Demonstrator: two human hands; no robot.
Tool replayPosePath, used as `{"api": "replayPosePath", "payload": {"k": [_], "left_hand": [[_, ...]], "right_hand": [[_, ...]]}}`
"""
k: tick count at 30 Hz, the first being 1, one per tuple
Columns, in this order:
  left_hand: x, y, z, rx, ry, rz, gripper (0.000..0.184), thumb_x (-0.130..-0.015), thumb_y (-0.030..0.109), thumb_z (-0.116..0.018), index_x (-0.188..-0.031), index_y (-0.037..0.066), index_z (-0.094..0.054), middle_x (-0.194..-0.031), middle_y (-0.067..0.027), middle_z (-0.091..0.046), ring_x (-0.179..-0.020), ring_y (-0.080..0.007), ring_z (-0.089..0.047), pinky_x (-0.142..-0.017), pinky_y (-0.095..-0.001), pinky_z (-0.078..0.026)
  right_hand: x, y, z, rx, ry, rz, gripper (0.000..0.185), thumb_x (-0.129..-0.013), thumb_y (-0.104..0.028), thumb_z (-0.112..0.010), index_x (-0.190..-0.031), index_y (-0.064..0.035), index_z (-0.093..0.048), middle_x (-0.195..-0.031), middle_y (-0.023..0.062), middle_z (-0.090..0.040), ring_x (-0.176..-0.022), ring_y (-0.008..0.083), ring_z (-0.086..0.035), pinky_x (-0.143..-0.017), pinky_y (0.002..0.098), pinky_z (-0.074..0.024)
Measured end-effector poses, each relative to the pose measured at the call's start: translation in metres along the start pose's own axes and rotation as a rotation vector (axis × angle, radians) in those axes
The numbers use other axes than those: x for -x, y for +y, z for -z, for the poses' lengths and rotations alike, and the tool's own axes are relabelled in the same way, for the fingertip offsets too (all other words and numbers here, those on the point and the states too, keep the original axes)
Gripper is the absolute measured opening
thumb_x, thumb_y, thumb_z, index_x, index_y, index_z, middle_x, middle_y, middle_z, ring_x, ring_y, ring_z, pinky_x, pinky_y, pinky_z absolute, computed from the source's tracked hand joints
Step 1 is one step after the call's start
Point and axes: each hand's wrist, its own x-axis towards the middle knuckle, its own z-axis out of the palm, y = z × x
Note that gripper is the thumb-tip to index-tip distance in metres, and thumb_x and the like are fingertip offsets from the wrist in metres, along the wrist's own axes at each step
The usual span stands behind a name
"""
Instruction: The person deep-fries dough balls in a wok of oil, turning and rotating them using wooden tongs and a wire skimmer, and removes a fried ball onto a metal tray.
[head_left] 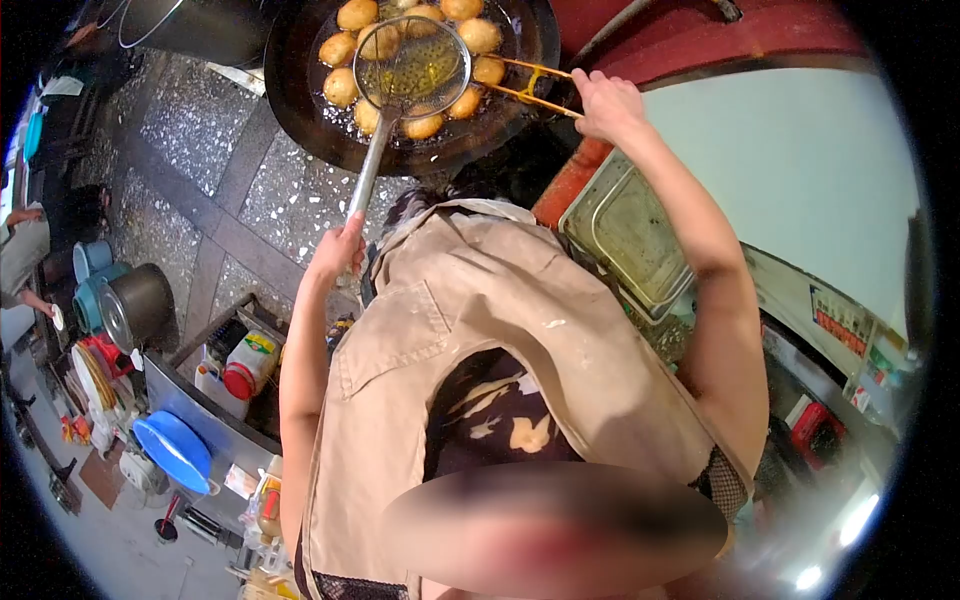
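My left hand point(340, 248) is closed round the metal handle of a mesh skimmer point(415, 75). The skimmer's round basket is over a dark wok point(300, 125) of oil, above several golden fried balls point(340, 88). I cannot tell whether the basket touches the oil. My right hand point(610, 108) grips a pair of thin yellow-orange tongs point(540, 98), whose two arms are apart and joined by a yellow cross piece. Their tips reach one fried ball point(488, 70) at the wok's right side; whether they squeeze it is unclear.
A rectangular metal tray point(625, 235) lies to the right, beside a pale tabletop point(800, 160). At left stand a lidded pot point(137, 305), a blue basin point(175, 450) and a jar with a red lid point(250, 365). Another person's hand point(38, 303) shows at the far left.
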Motion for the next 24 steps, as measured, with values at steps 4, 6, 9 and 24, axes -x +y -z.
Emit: {"api": "replayPosePath", "payload": {"k": [4, 6, 9, 24], "left_hand": [[0.0, 0.001, 0.002, 0.001, 0.004, 0.003, 0.057, -0.083, 0.054, -0.043, -0.067, 0.0, -0.05, -0.053, -0.0041, -0.047, -0.043, -0.0148, -0.046, -0.042, -0.0291, -0.04], [-0.001, -0.001, 0.001, 0.014, -0.004, -0.011, 0.058, -0.083, 0.055, -0.044, -0.068, -0.001, -0.05, -0.053, -0.0044, -0.047, -0.043, -0.015, -0.046, -0.042, -0.0294, -0.04], [-0.002, -0.002, 0.0, -0.003, 0.023, 0.008, 0.06, -0.082, 0.056, -0.044, -0.068, -0.001, -0.051, -0.053, -0.0048, -0.047, -0.043, -0.0151, -0.046, -0.041, -0.0293, -0.04], [-0.003, -0.004, 0.002, 0.002, -0.008, 0.004, 0.06, -0.082, 0.057, -0.045, -0.068, -0.001, -0.05, -0.055, -0.0048, -0.047, -0.044, -0.0149, -0.046, -0.04, -0.029, -0.04]], "right_hand": [[-0.015, -0.001, -0.017, 0.039, 0.011, -0.009, 0.055, -0.064, -0.017, -0.064, -0.114, -0.007, -0.043, -0.098, 0.0145, -0.055, -0.09, 0.0306, -0.057, -0.076, 0.0395, -0.046], [-0.013, -0.001, -0.011, 0.035, -0.032, -0.036, 0.062, -0.061, -0.02, -0.068, -0.115, -0.0077, -0.042, -0.096, 0.0147, -0.056, -0.087, 0.0315, -0.058, -0.074, 0.0402, -0.0466], [-0.013, -0.001, -0.016, -0.005, 0.094, 0.025, 0.059, -0.06, -0.021, -0.069, -0.111, -0.008, -0.043, -0.095, 0.0144, -0.056, -0.087, 0.0321, -0.057, -0.074, 0.0404, -0.0465], [-0.017, -0.007, -0.014, -0.001, -0.08, -0.037, 0.048, -0.07, -0.011, -0.055, -0.115, -0.003, -0.041, -0.104, 0.0164, -0.054, -0.095, 0.0321, -0.056, -0.078, 0.0407, -0.0446]]}}
